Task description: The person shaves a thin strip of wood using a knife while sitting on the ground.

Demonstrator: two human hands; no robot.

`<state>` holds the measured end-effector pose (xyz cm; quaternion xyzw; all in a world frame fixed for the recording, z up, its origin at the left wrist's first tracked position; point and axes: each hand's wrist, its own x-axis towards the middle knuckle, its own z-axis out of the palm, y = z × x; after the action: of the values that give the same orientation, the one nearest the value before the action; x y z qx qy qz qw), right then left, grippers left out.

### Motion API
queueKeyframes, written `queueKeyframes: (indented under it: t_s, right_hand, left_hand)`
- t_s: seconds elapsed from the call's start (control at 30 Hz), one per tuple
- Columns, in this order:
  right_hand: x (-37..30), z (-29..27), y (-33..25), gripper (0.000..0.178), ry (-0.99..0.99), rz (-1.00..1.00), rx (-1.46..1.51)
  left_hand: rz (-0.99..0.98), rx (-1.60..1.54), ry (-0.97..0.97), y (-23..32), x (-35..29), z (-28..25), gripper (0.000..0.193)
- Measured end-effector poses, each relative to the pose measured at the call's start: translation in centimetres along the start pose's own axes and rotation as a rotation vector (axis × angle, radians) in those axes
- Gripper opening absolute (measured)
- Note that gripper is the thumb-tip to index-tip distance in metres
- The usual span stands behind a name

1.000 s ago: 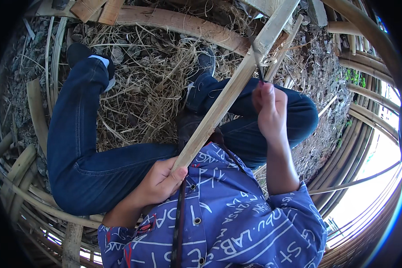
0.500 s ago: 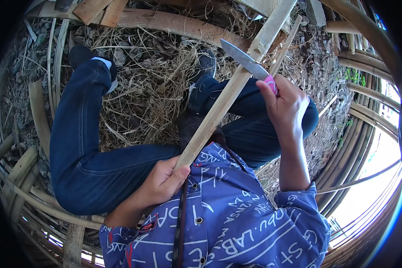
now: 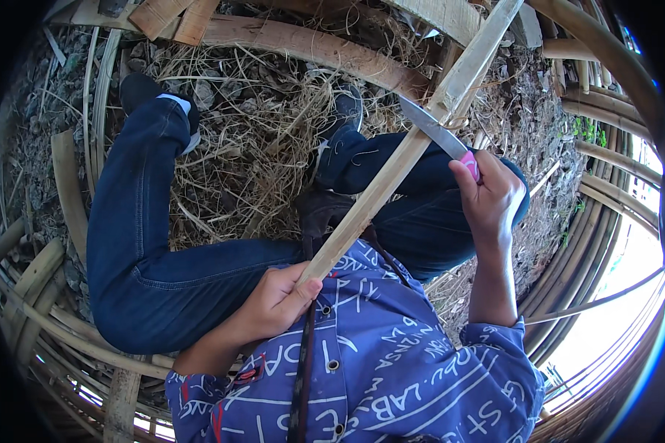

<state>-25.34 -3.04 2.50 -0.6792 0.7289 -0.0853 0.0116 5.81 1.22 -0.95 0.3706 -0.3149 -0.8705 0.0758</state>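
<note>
A long, pale bamboo strip runs slantwise from my lap up to the far right. Its near end is pinched in my left hand, thumb on top, close to my shirt. My right hand is closed round the pink handle of a knife, above my right knee. The knife's blade lies across the strip's upper part, its tip pointing to the far left. A thin curled shaving shows at the strip beside the blade.
Dry shavings litter the ground between my legs. Wooden boards lie across the far side. Bamboo poles stand along the right, and more bamboo pieces lie at the left. A dark strap hangs down my front.
The knife has moved right and closer to me along the strip. The strip's far end has swung to the right. My left hand keeps its grip, shifted only slightly.
</note>
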Motion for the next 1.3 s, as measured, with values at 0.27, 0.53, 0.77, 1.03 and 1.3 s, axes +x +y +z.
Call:
queueKeyframes:
  t_s: [0.27,0.53,0.77,1.03,1.3]
  right_hand:
    - [-1.8,-0.6,6.7,0.041,0.186,0.396,-0.042]
    - [-1.0,-2.4,1.0,0.042,0.051,0.167,0.259]
    - [1.7,1.9,-1.6,0.049,-0.08,0.018,0.178]
    - [2.8,1.0,10.5,0.036,0.367,0.438,0.199]
    - [2.4,-0.7,-0.4,0.029,-0.033,0.347,0.577]
  left_hand:
    - [0.015,-0.054,0.035,-0.3,-0.9,-0.2,0.029]
    - [-0.001,-0.159,0.09,-0.1,-0.9,-0.6,0.028]
    - [-0.01,-0.113,0.098,0.2,-0.7,-0.2,0.027]
    - [0.005,-0.082,0.1,-0.7,-1.7,-0.7,0.027]
    - [-0.006,-0.113,0.119,0.1,-0.9,-0.8,0.026]
